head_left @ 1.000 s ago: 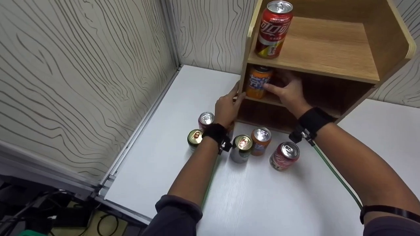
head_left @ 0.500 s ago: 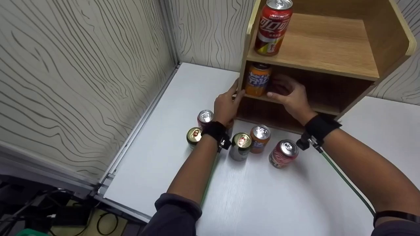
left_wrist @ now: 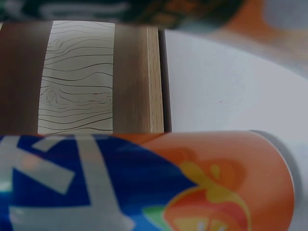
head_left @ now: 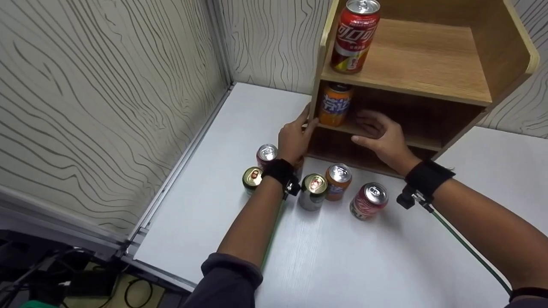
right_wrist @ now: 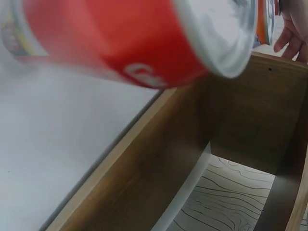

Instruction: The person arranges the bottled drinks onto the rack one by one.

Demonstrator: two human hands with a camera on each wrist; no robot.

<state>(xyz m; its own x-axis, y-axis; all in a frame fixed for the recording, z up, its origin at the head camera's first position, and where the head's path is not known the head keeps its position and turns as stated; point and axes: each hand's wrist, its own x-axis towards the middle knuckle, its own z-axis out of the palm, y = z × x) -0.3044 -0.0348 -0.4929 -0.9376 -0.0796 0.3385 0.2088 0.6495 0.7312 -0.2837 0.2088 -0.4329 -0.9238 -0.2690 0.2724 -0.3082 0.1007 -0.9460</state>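
My left hand (head_left: 292, 139) holds the left side panel of a small wooden shelf unit (head_left: 436, 64), thumb over the front edge and fingers along the outside. An orange soda can (head_left: 335, 107) stands upright at the left end of the middle shelf. My right hand (head_left: 387, 141) is just right of that can, fingers loosely bent, thumb apart, nothing held. Directly above, a red cola can (head_left: 356, 38) stands on the upper shelf. In the left wrist view, an orange can (left_wrist: 216, 178) fills the foreground; a red can (right_wrist: 120, 38) looms in the right wrist view.
Several cans stand on the white table (head_left: 342, 265) before the shelf unit: a red can (head_left: 369, 201), an orange can (head_left: 338, 182), a green-and-silver can (head_left: 314, 192), another green can (head_left: 252, 176) and a dark red can (head_left: 267, 155). A patterned wall (head_left: 107, 107) rises at left.
My right hand has let go of the orange can on the middle shelf and drawn back down and to the right. The left hand keeps its place on the side panel.
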